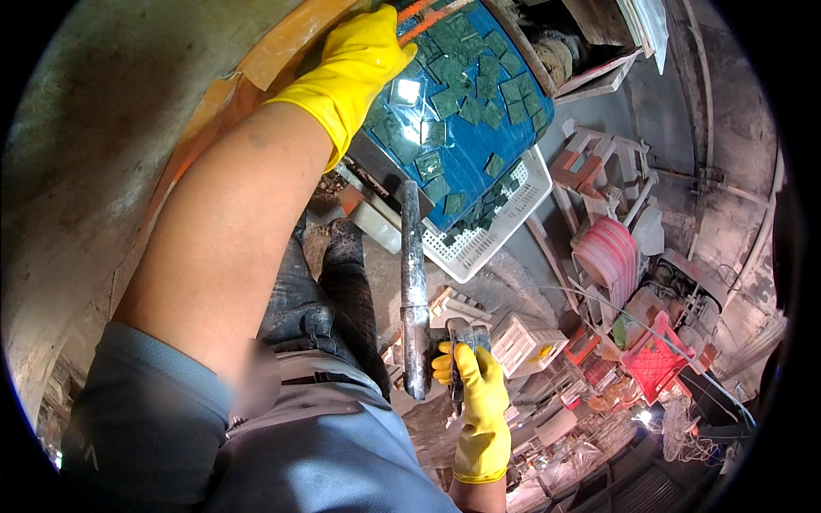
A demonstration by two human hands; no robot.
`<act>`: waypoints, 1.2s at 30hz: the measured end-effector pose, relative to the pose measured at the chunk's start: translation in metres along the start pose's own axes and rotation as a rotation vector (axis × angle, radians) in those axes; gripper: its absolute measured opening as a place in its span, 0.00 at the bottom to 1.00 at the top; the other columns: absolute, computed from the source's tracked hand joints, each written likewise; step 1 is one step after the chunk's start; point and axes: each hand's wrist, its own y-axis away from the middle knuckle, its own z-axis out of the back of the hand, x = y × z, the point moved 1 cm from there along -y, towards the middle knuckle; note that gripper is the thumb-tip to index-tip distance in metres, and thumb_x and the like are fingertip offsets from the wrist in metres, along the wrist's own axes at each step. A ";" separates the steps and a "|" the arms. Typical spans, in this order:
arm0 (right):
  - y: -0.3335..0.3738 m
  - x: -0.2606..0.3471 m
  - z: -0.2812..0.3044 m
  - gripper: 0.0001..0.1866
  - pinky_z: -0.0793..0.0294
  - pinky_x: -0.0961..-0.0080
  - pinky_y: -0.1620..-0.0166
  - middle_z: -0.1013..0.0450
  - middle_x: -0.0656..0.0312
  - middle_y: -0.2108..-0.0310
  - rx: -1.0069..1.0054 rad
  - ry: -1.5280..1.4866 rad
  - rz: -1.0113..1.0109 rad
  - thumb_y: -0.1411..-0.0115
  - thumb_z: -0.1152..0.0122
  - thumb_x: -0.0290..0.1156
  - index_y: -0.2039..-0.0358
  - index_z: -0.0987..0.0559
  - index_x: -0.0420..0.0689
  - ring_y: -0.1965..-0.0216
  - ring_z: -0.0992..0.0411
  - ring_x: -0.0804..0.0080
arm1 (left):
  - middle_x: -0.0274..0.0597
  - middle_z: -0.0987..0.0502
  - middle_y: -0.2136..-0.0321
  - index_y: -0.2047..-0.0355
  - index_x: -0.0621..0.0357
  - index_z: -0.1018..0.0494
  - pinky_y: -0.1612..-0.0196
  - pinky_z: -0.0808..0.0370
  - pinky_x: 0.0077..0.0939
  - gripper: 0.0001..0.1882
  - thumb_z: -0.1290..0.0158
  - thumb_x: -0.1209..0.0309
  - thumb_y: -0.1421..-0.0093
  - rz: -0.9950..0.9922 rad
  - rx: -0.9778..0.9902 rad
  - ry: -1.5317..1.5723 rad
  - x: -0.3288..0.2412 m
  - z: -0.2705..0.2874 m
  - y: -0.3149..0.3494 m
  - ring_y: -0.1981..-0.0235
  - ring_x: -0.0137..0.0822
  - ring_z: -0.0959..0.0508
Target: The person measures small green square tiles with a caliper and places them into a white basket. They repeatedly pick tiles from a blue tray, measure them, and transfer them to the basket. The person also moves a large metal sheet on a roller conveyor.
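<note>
My left hand [363,64], in a yellow rubber glove, is at the top beside the blue belt-like surface [483,158]. Two orange strips [428,19] run out from beside its fingers; whether it grips them is hidden. Wet, dark green square tiles [445,103] lie scattered over the blue surface. Below its lower end, a white perforated plastic basket [530,184] holds more green pieces. At lower right my right hand [479,385], gloved in yellow too, has its fingers curled round a dark, dirty handle-like piece [459,333]. That piece is next to an upright worn metal pipe [413,291].
A large curved wall-like surface [94,128] fills the left side. To the right are a white crate [523,342], a red plastic basket [657,359], a pink ribbed bundle [607,252] and wooden pieces [590,162]. A thin hose [676,342] hangs across there.
</note>
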 end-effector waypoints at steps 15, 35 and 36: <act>-0.001 0.004 0.002 0.30 0.21 0.73 0.57 0.17 0.53 0.64 0.001 0.018 -0.015 0.34 0.34 0.54 0.51 0.19 0.34 0.65 0.20 0.68 | 0.55 0.18 0.53 0.47 0.55 0.26 0.50 0.22 0.52 0.30 0.34 0.50 0.43 0.088 0.006 0.035 -0.001 -0.003 0.001 0.52 0.59 0.19; -0.007 0.007 0.011 0.29 0.21 0.73 0.56 0.17 0.53 0.64 0.033 0.038 0.008 0.33 0.34 0.51 0.50 0.19 0.33 0.65 0.20 0.68 | 0.56 0.19 0.54 0.46 0.55 0.27 0.50 0.22 0.51 0.31 0.33 0.52 0.44 0.080 -0.007 0.020 -0.004 0.002 0.002 0.53 0.59 0.19; -0.007 0.007 0.011 0.30 0.21 0.73 0.56 0.17 0.53 0.64 0.035 0.036 0.007 0.33 0.34 0.51 0.50 0.19 0.33 0.65 0.20 0.68 | 0.55 0.19 0.55 0.47 0.54 0.26 0.50 0.22 0.51 0.31 0.33 0.52 0.45 0.090 -0.032 0.014 -0.006 0.001 0.003 0.53 0.59 0.19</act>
